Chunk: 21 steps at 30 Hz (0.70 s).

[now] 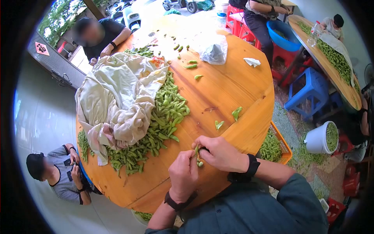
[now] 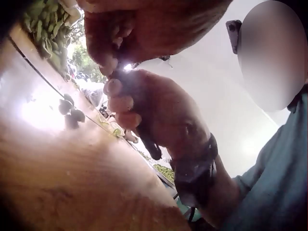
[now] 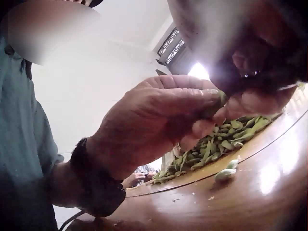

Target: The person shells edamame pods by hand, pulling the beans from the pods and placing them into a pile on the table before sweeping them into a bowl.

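Observation:
Both hands meet over the near edge of the round wooden table (image 1: pixel 237 142). The left hand (image 1: pixel 182 171) pinches a green pod (image 1: pixel 196 149) between thumb and fingers, and the right hand (image 1: pixel 222 154) pinches the same pod from the other side. In the right wrist view the pod (image 3: pixel 221 98) shows at the left hand's (image 3: pixel 154 110) fingertips. A few shelled beans (image 1: pixel 200 163) lie on the wood just below the fingers, also visible as beans (image 3: pixel 226 174) in the right wrist view. In the left wrist view the right hand (image 2: pixel 159 108) has curled fingers; the pod is dark and unclear there.
A big pile of pods (image 1: pixel 163 121) lies left of the hands, partly under a crumpled cloth (image 1: pixel 117 97). Opened pods (image 1: pixel 219 124), a clear plastic bag (image 1: pixel 214 52) and white tissue (image 1: pixel 252 62) are farther off. An orange crate (image 1: pixel 286 148) stands beside the table. Two people sit across and left.

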Each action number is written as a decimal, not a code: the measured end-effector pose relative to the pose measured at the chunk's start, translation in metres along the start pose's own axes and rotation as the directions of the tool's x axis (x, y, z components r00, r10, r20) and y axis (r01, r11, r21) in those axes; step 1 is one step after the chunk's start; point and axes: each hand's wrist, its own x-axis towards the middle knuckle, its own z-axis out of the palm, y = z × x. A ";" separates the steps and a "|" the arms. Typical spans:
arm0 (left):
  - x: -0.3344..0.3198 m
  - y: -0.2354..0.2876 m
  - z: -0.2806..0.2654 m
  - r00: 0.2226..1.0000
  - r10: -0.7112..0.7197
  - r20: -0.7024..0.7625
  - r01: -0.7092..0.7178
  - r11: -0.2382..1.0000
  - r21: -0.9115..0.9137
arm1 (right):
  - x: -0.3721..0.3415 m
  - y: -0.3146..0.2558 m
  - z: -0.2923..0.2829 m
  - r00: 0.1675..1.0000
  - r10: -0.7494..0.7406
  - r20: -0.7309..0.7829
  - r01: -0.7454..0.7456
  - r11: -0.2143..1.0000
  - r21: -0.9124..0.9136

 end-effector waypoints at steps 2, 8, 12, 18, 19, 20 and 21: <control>-0.002 -0.001 -0.003 0.999 0.034 -0.002 -0.034 0.999 0.019 | -0.001 0.001 -0.001 1.000 -0.002 0.008 0.002 1.000 0.024; 0.005 -0.006 -0.020 0.639 -0.494 0.589 0.719 0.112 -0.686 | -0.002 0.003 -0.002 0.993 -0.092 0.068 0.085 0.991 0.102; 0.000 -0.014 -0.017 0.631 -0.458 0.626 0.723 0.054 -0.689 | 0.000 0.004 -0.001 0.997 0.003 0.074 -0.015 0.987 0.160; -0.007 -0.001 -0.010 0.976 -0.137 0.168 0.149 0.987 -0.063 | -0.002 0.005 -0.004 0.989 0.049 0.140 -0.058 0.996 0.061; -0.007 -0.001 -0.010 0.976 -0.141 0.167 0.153 0.986 -0.060 | -0.002 0.003 -0.006 0.984 0.055 0.167 -0.066 0.996 0.059; -0.007 0.000 -0.010 0.978 -0.122 0.172 0.124 0.992 -0.001 | -0.002 0.005 -0.005 0.984 0.055 0.171 -0.066 0.996 0.061; -0.007 0.001 -0.010 0.979 -0.102 0.179 0.093 0.994 0.056 | -0.003 0.008 -0.003 0.988 0.029 0.154 -0.037 0.998 0.051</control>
